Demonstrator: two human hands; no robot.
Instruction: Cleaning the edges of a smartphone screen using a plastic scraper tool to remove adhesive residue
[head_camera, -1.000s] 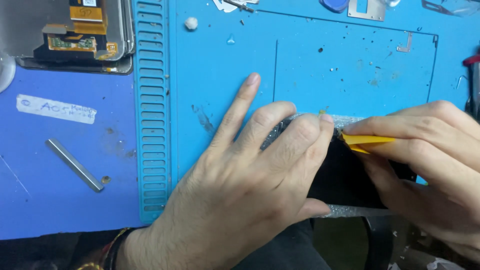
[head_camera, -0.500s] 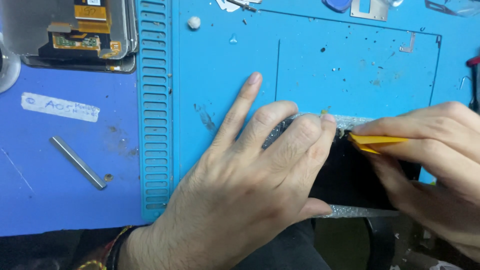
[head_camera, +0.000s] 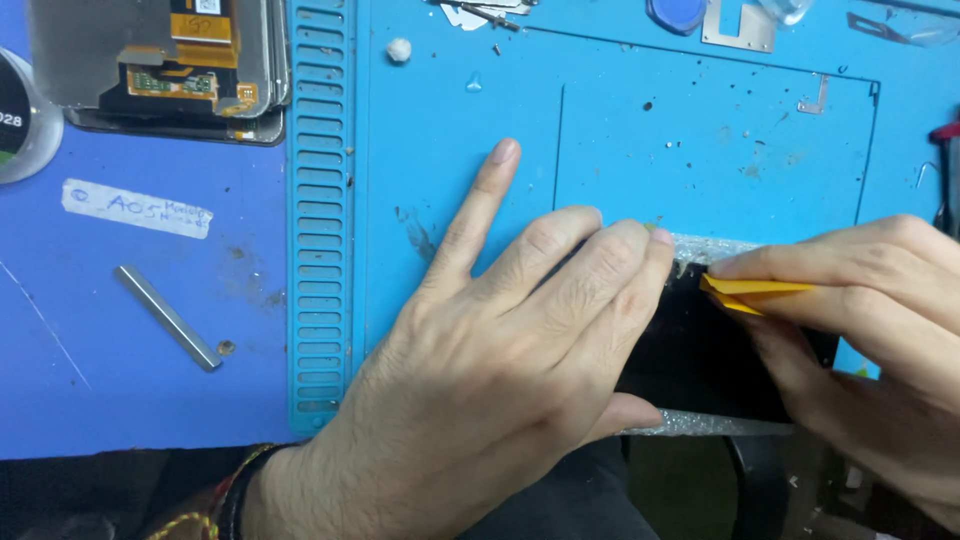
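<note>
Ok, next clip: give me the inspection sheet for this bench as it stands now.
Surface: blue work mat, speckled with debris, slotted strip at its left side.
Job's things: dark flat panel lying on the mat; yellow pry tool at its upper edge.
Clutter: metal bar, opened device with circuit board, label strip, small white ball, metal bits along the top.
Grippers: left hand pressing flat on the panel; right hand pinching the pry tool.
Cables: nothing seen.
Surroundings: dark area below the mat edge.
</note>
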